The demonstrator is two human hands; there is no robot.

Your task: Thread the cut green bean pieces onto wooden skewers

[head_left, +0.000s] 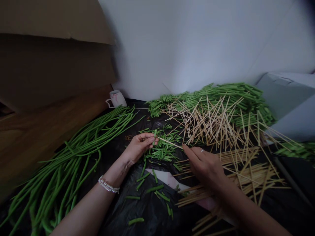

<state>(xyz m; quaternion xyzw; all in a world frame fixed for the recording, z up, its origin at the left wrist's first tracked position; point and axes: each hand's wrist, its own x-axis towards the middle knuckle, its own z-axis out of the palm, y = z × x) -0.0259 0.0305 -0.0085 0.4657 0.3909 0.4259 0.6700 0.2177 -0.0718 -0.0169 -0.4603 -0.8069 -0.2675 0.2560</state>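
My left hand (pixel 142 146) pinches a short piece of green bean (pixel 155 135) between thumb and fingers. A thin wooden skewer (pixel 169 142) runs from that piece to my right hand (pixel 203 164), which is closed around its other end. The skewer's tip meets the bean piece; whether it has pierced it I cannot tell. Just beyond and below my hands lies a pile of cut bean pieces (pixel 164 149). Beside my right hand, loose skewers (pixel 246 157) lie in bundles, and more skewers (pixel 214 124) are heaped crosswise behind.
Long uncut beans (pixel 81 157) spread along the left. Rows of bean pieces (pixel 236 93) are stacked at the back by the white wall (pixel 184 49). A mug (pixel 118 99) stands back left. Black plastic sheeting (pixel 118 209) covers the surface; a pale box (pixel 287 98) stands right.
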